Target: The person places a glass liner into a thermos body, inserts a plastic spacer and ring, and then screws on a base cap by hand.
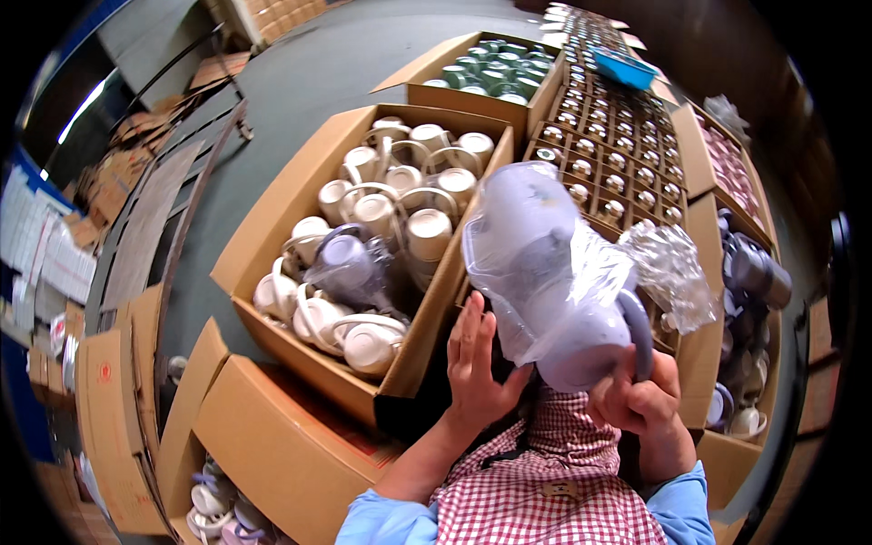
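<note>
A pale lilac ceramic teapot (pixel 554 272), partly wrapped in a clear plastic bag (pixel 668 263), is held up in front of me at centre right. My right hand (pixel 645 404) grips it from below near its curved handle. My left hand (pixel 474 359) rests flat against the bag's lower left side, fingers up and slightly spread. The bag's loose end hangs off to the right.
A large open carton (pixel 272 218) on the left holds several white teapots and one bagged lilac one (pixel 350 268). Behind are a carton of green cups (pixel 495 73), divided boxes of small pots (pixel 618 154), a blue tray (pixel 627 65), and grey pots (pixel 754 272) at right. Another open carton (pixel 218 490) sits lower left.
</note>
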Demonstrator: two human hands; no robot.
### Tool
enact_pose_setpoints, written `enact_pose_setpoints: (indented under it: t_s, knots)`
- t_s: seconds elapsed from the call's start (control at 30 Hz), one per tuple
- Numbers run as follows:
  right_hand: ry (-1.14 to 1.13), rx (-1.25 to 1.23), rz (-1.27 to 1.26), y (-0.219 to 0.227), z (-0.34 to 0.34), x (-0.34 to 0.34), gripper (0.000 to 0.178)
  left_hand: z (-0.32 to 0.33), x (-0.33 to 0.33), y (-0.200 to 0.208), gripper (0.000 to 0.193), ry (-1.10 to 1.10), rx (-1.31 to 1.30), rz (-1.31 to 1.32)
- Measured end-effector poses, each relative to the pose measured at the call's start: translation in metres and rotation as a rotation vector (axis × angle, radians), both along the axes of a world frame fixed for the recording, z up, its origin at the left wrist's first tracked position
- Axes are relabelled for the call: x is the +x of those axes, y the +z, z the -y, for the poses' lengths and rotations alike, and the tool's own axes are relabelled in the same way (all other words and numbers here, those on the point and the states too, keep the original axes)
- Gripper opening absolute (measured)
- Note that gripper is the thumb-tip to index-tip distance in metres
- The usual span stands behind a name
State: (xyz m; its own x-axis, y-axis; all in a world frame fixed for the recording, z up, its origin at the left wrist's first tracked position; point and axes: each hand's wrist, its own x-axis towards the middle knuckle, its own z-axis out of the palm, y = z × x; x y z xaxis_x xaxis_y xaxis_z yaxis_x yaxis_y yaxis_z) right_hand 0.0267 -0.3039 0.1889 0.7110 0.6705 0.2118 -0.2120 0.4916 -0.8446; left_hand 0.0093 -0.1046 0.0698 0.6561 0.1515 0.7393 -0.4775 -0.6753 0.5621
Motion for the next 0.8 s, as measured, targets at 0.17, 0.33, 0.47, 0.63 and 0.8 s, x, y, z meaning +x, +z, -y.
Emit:
enact_pose_setpoints:
  t_s: [0.17, 0.33, 0.47, 0.63, 0.8]
  knots:
    - [0.166, 0.098, -0.014, 0.027, -0.032, 0.0, 0.025, -0.052, 0.044, -0.011, 0.078, 0.22, 0.066, 0.0]
    - [0.398, -0.201, 0.114, 0.033, -0.089, 0.008, 0.024, -0.13, 0.037, -0.012, 0.04, 0.315, 0.084, -0.101]
    - [0.483, -0.246, -0.198, 0.037, -0.153, 0.029, 0.029, -0.183, 0.015, -0.047, 0.039, 0.009, -0.377, -0.467]
    - [0.252, -0.257, -0.351, -0.006, -0.25, 0.074, 0.031, -0.27, 0.036, -0.099, 0.04, -0.052, -0.392, -0.795]
    - [0.215, -0.151, -0.589, 0.002, -0.286, 0.131, 0.026, -0.296, 0.084, -0.091, 0.041, -0.067, -0.353, -0.721]
